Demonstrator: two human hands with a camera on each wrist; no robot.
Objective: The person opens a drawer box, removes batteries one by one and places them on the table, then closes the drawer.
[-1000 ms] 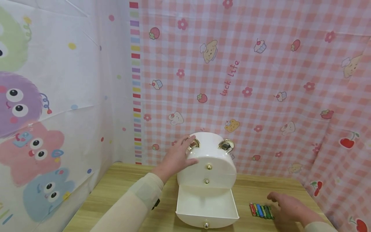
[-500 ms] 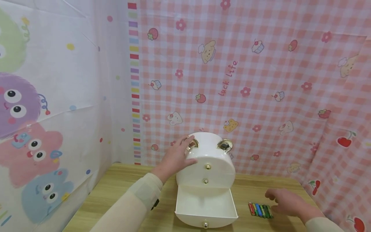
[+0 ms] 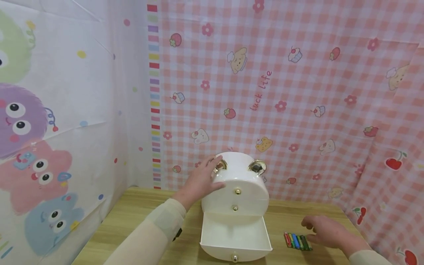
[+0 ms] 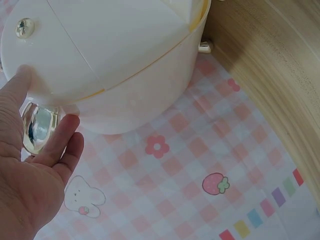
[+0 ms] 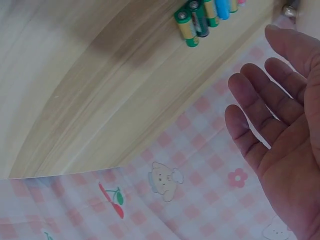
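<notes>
A white rounded storage box [image 3: 248,202] with gold knobs and two gold ears stands on the table, its lowest drawer [image 3: 236,230] pulled out and bare inside. My left hand [image 3: 198,182] holds the box at its upper left. The thumb lies on the front face and the fingers reach around the gold ear [image 4: 41,127] to the side wall. Right of the drawer, a row of several small batteries [image 3: 299,241] lies side by side, coloured red, blue and green. Just beyond their right end hovers my right hand [image 3: 328,231], holding nothing, its fingers loosely bent in the right wrist view.
The wooden table [image 3: 142,221] carries the box and batteries. Behind it hangs a pink checked cloth [image 3: 212,73], close to the back of the box. A white cloth with cartoon figures [image 3: 99,92] hangs at the left. The open drawer juts toward the front edge.
My right hand has shifted slightly left, closer to the batteries. The left hand stays on the box, and the box, drawer and batteries have not moved.
</notes>
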